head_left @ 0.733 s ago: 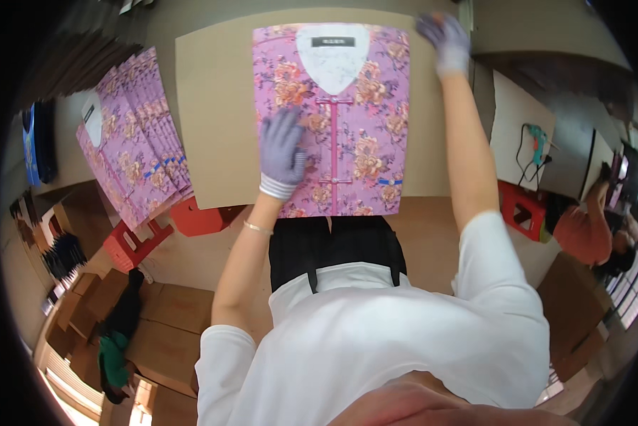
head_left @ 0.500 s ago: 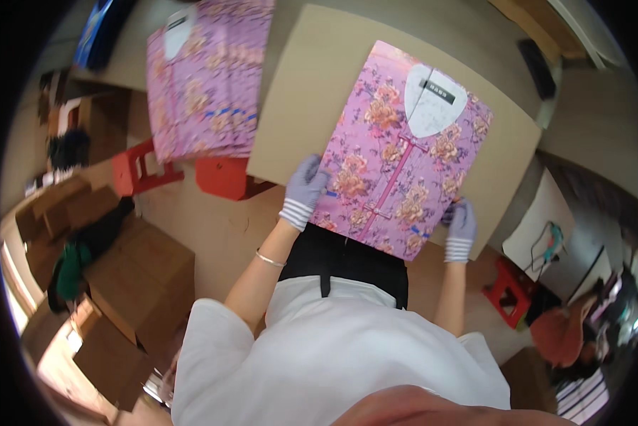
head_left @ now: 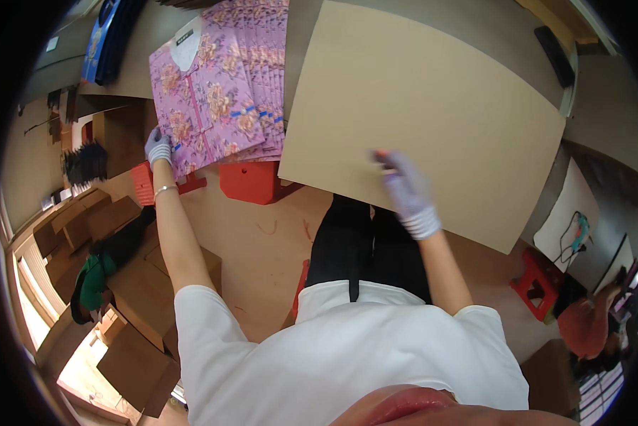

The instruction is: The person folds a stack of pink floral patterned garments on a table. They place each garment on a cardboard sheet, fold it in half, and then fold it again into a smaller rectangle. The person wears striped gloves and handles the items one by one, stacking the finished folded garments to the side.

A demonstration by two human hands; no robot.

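Handle the folded floral shirt (head_left: 207,106), lying left atop a fanned stack (head_left: 266,64), by opposite edges as probably light and stiffish, with left hand (head_left: 158,146) at its near-left edge, right hand (head_left: 405,187) over cardboard (head_left: 440,92), neither grip discernible.

A garment packing workshop, by the look of it — identical folded floral shirts (head_left: 209,106) overlap on a worktable (head_left: 300,35) beside a cardboard sheet (head_left: 432,92), with brown boxes (head_left: 131,287), plastic stools (head_left: 246,186) and co-workers (head_left: 581,328) around — hardly a home.
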